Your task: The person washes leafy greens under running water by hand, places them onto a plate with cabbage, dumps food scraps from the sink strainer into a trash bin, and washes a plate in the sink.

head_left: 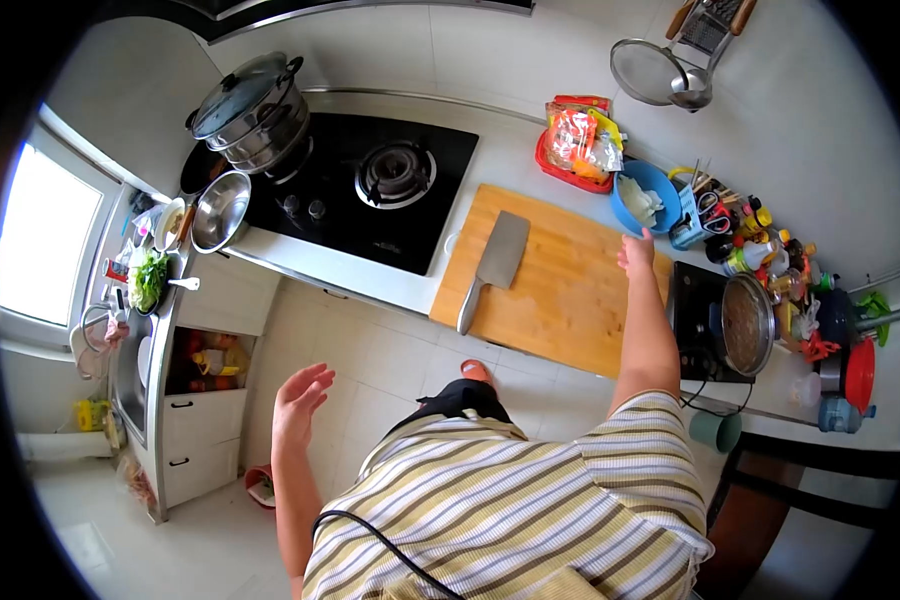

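My right hand (637,254) reaches over the far right part of the wooden cutting board (560,310), just short of a blue bowl (674,192) with pale, whitish pieces (642,202) in it. Its fingers look apart, and nothing shows in them. On the board's left half lies a cleaver (497,262), blade away from me and handle toward the front edge. My left hand (303,400) hangs over the floor left of my body, fingers spread and holding nothing.
A gas stove (350,225) with a steamer pot (255,120) is at left. Beyond it sit a metal bowl (221,212) and leafy greens (148,278) near the sink. A red basket (573,176) of packets, several bottles (755,255) and a lidded pan (747,325) stand at right.
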The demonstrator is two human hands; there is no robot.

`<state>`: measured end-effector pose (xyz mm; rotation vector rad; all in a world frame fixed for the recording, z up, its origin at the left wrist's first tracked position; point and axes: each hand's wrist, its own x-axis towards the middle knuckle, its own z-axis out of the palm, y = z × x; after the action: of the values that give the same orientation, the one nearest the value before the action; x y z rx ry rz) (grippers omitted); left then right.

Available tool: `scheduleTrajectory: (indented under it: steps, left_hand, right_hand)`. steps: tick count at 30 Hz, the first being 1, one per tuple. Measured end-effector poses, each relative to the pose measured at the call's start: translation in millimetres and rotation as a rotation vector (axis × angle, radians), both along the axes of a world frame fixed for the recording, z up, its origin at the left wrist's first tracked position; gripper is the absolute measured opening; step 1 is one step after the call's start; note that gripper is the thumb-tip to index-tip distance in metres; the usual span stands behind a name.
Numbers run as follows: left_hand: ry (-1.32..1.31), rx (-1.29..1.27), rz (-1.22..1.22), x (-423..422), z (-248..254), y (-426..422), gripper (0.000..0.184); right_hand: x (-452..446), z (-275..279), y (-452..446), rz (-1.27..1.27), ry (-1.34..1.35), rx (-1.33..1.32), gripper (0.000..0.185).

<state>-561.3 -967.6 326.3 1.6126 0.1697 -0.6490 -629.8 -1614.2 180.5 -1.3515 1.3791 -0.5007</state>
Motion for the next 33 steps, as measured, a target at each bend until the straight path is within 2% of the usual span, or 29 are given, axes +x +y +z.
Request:
scheduleTrajectory:
  steps: [1, 4, 5, 8, 9, 11, 12, 13, 14, 15, 16, 17, 19, 21, 24, 27, 29, 33]
  left_hand:
    - [0.012, -0.007, 0.007, 1, -1, -3, 0.031]
    - [0.084, -0.003, 0.034, 5, 3, -16, 0.029]
    - [0.085, 0.006, 0.05, 8, 6, -22, 0.028]
    - [0.08, 0.007, 0.047, 22, 9, -34, 0.028]
    - [0.074, 0.031, 0.07, 26, 11, -41, 0.029]
    - [0.042, 0.102, 0.061, 35, 8, -51, 0.03]
    - [0.045, 0.118, 0.067, 37, 12, -59, 0.032]
    - [0.044, 0.17, 0.057, 39, 19, -70, 0.034]
    - [0.03, 0.169, 0.043, 43, 21, -73, 0.03]
    - [-0.004, 0.131, 0.02, 43, 16, -69, 0.031]
    - [-0.011, 0.112, 0.015, 44, 17, -68, 0.031]
    - [-0.016, 0.09, 0.038, 46, 17, -67, 0.029]
    - [-0.008, 0.088, 0.111, 53, 11, -56, 0.027]
    - [-0.001, 0.08, 0.146, 61, 4, -42, 0.025]
    - [-0.007, 0.045, 0.216, 69, 0, -14, 0.023]
    - [-0.034, -0.007, 0.263, 79, -1, 25, 0.021]
    - [-0.033, -0.022, 0.322, 80, -8, 63, 0.022]
    - [-0.007, -0.081, 0.499, 79, -24, 154, 0.021]
  right_hand:
    - [11, -4, -9, -0.008, 0.068, -0.046, 0.067]
    - [34, -20, -37, 0.024, 0.119, -0.06, 0.072]
    - [40, -40, -52, 0.017, 0.128, -0.033, 0.072]
    - [42, -149, -120, 0.002, 0.188, -0.285, 0.072]
    - [41, -178, -139, 0.026, 0.179, -0.266, 0.068]
    - [41, -148, -128, 0.068, 0.155, -0.206, 0.037]
    - [39, -133, -122, 0.088, 0.143, -0.176, 0.033]
    - [36, -190, -156, 0.2, 0.353, -0.343, 0.03]
    - [38, -168, -135, 0.229, 0.281, -0.447, 0.026]
    - [41, -128, -98, 0.146, 0.171, -0.632, 0.031]
    - [48, -115, -74, 0.046, 0.074, -0.691, 0.03]
    - [51, -73, -37, 0.139, 0.145, -0.461, 0.028]
    - [68, -86, -5, 0.33, -0.116, -0.339, 0.022]
    - [90, -52, 67, 0.542, -0.136, -0.158, 0.019]
    - [122, -26, 171, 0.736, -0.323, 0.083, 0.024]
    - [155, 3, 274, 0.987, -0.264, 0.111, 0.026]
    - [182, 12, 340, 1.119, -0.339, 0.19, 0.026]
    - [234, 28, 465, 1.364, -0.317, 0.064, 0.025]
